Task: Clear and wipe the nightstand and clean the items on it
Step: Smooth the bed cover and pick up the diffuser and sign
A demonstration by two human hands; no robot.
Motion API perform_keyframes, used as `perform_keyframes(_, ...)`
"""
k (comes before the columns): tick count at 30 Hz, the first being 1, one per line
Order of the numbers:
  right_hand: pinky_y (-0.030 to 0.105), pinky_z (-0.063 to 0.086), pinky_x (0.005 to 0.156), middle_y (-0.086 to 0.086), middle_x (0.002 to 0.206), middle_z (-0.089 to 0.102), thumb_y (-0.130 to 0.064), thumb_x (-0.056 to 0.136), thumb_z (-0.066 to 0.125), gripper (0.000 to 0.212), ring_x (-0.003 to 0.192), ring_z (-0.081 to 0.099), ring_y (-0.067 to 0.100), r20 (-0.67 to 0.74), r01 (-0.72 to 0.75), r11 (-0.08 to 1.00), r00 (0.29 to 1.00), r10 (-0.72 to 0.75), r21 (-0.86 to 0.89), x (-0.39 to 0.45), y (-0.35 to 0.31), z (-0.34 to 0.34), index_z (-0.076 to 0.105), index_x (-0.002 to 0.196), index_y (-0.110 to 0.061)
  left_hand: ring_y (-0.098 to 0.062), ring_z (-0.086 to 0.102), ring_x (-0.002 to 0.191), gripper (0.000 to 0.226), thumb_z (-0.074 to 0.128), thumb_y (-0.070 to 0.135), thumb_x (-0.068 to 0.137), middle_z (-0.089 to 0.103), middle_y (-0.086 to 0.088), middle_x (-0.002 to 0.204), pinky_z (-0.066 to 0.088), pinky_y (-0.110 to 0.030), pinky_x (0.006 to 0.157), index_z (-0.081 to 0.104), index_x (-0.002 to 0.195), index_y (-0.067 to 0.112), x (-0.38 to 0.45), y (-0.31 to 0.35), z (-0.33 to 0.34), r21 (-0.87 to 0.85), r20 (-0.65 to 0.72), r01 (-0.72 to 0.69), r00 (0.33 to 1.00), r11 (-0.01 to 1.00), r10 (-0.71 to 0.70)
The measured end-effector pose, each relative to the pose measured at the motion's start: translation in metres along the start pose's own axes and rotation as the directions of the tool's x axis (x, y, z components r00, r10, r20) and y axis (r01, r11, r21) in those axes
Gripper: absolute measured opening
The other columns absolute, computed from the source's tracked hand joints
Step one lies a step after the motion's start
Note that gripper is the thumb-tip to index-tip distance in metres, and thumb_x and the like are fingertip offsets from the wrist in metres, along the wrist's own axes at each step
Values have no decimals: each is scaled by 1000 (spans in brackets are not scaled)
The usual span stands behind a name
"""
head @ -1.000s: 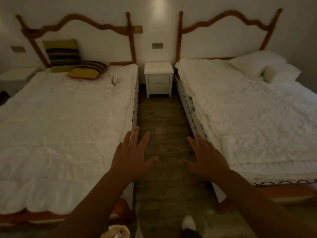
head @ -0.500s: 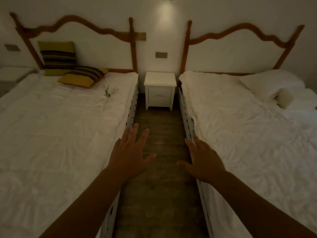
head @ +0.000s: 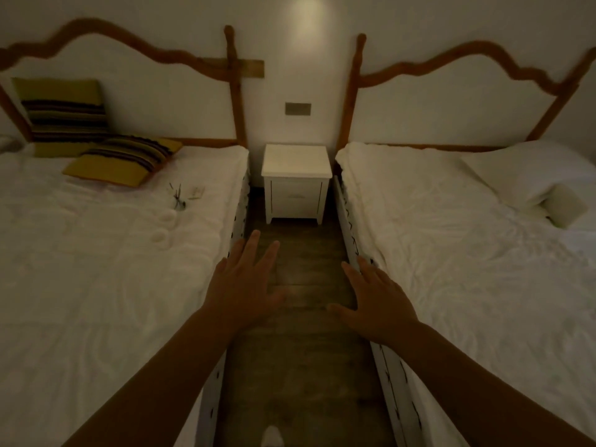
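A small white nightstand (head: 296, 183) stands against the far wall between two beds, and nothing shows on its top in this dim light. Small items (head: 185, 195), thin dark sticks and a pale flat piece, lie on the left bed near its right side. My left hand (head: 245, 283) is held out over the aisle with fingers spread and holds nothing. My right hand (head: 375, 300) is likewise stretched forward, palm down, fingers straight and empty. Both hands are well short of the nightstand.
The left bed (head: 96, 269) carries two striped yellow cushions (head: 125, 158). White pillows (head: 529, 175) lie on the right bed (head: 483, 269). A narrow wooden-floor aisle (head: 300, 350) runs between the beds to the nightstand. A wall plate (head: 297, 108) sits above it.
The view has advanced down the aisle, so the nightstand and beds appear nearer. Both hands stay outstretched and empty in front of me.
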State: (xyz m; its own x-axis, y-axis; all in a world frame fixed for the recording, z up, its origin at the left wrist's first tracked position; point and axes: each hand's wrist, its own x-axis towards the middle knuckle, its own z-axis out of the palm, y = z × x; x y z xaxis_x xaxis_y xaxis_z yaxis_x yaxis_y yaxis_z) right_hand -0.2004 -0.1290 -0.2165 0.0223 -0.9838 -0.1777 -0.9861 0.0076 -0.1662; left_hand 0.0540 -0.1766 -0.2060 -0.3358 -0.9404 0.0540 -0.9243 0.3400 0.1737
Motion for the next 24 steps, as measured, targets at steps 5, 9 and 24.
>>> perform_keyframes(5,52,16,116,-1,162,-7,-88,72,31,98,148,3,26,-11,-27,999,1000,28,37,98,-6,-18,-7,149,-40,-32,-5,147,92,31,80,76,-14,-2,161,14,-54,114,-11,147,39,99,-32,-9,24,21,-15,1000,1000,14)
perform_keyframes(9,52,17,116,0,162,-8,-87,74,32,98,148,3,27,8,-14,997,1000,13,69,166,-1,-27,-5,150,-38,-30,-8,147,92,30,80,76,-15,-1,160,13,-53,114,-12,147,40,161,-48,-5,18,28,-19,999,1000,19)
perform_keyframes(24,52,20,116,4,162,7,-95,60,12,112,147,10,27,13,182,983,983,-183,21,472,31,-73,5,152,-31,-29,1,148,93,35,77,80,-8,-4,162,20,-49,114,-9,150,34,397,-93,8,40,-48,190,981,981,-188)
